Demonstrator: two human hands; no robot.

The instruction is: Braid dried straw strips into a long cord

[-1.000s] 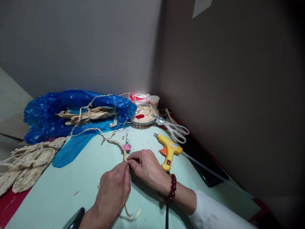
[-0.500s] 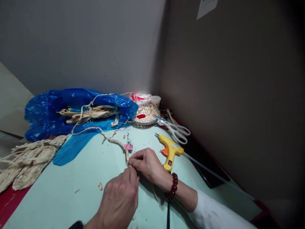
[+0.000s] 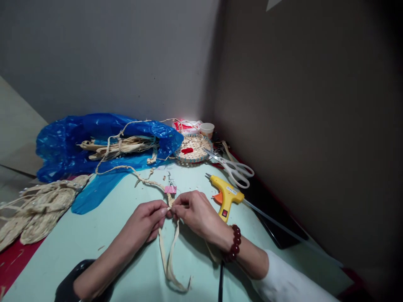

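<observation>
A braid of pale dried-leaf strips (image 3: 150, 182) runs across the table to a pink binder clip (image 3: 170, 189), which grips it near my fingertips. Just below the clip, my left hand (image 3: 143, 222) pinches the strips at the braid's end. Close against it, my right hand (image 3: 200, 214), with a dark red bead bracelet (image 3: 235, 243) on the wrist, pinches strips from the other side. Loose strip ends (image 3: 170, 268) hang from between the hands onto the tabletop. The exact crossing of the strips is partly hidden by my fingers.
Right of my hands lie a yellow glue gun (image 3: 226, 196) and white-handled scissors (image 3: 234, 171). Behind are a woven tray (image 3: 198, 156), a paper cup (image 3: 207, 129) and a blue plastic bag (image 3: 63, 147) holding a strip bundle (image 3: 122, 147). Woven pieces (image 3: 47, 212) lie left.
My left hand has moved up and turned, its fingers now at the braid end. Loose strip ends have come into view below the hands. My right hand stays pinched beside the clip.
</observation>
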